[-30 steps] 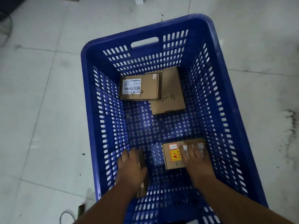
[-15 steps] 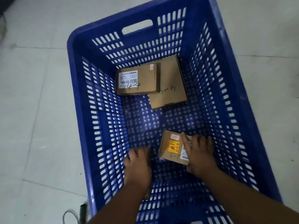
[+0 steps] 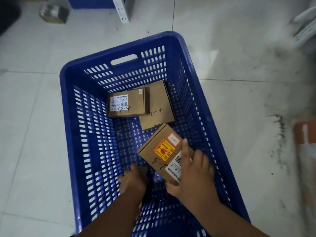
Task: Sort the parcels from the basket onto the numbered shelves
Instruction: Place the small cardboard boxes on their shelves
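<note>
A blue slotted basket (image 3: 68, 117) stands on the floor below me. My right hand (image 3: 193, 177) grips a small cardboard parcel (image 3: 159, 151) with a yellow-red sticker and a handwritten mark, lifted and tilted above the basket floor. My left hand (image 3: 133, 182) reaches down at the near left and closes over another small brown parcel (image 3: 145, 170), mostly hidden under it. Two flat cardboard parcels marked "4-4" lie at the far end: one with a white label (image 3: 126, 105), one plain (image 3: 159, 106) partly beneath it.
A white metal shelf upright (image 3: 121, 9) stands past the basket at the top. A small box (image 3: 53, 13) lies on the tiled floor at top left. An orange-brown carton (image 3: 306, 134) sits at the right edge.
My right hand has raised the stickered parcel off the basket floor and turned it. The left hand stays low on the other parcel. The view has tilted up, showing more floor.
</note>
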Action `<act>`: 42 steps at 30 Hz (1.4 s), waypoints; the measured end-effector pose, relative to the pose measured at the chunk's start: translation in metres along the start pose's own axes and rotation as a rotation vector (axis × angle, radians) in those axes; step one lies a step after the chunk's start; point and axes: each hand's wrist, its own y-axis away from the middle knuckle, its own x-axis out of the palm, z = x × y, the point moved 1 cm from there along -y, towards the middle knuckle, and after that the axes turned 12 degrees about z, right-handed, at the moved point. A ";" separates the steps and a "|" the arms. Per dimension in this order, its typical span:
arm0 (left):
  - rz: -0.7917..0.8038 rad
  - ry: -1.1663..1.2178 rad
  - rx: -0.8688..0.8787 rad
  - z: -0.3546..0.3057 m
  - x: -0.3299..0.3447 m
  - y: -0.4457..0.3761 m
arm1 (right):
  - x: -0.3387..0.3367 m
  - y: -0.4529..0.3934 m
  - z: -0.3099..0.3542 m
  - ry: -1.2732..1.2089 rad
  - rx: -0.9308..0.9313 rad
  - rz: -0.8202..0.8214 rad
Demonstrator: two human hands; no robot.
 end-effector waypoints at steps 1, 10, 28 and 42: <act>0.000 -0.029 -0.025 -0.002 0.000 0.000 | -0.003 0.004 0.002 0.019 -0.016 -0.015; -0.100 0.102 0.175 0.013 -0.061 0.111 | -0.089 0.080 0.044 -0.018 0.029 0.075; 0.066 0.501 0.843 -0.130 -0.251 0.471 | -0.405 0.302 0.052 -0.454 0.421 -0.255; -0.046 0.158 1.361 -0.277 -0.321 0.771 | -0.613 0.530 0.007 -0.920 0.443 -0.747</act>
